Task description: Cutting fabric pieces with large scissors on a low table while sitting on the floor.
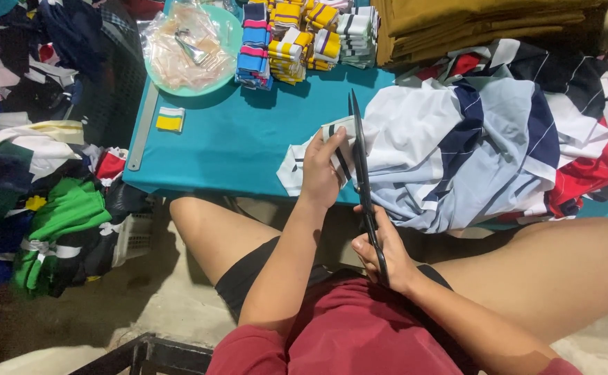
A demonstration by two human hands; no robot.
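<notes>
Scissors [359,167] gripped in right hand [380,253], left hand [320,172] pinching striped cloth [450,146]; bagged pieces in teal bowl [231,42].

One pair of long black scissors [361,173] out front, and two hands at work: the left hand [320,170] and the right hand [380,253]. Far left, one pale green bowl [231,35] with one clear plastic bag [179,45] in it. Just near of it, one yellow-and-white folded rib piece [170,119] and one grey metal ruler [142,128]. Far right, one stack of mustard fabric [470,24]. The far rib stacks run together, too many to count.
</notes>
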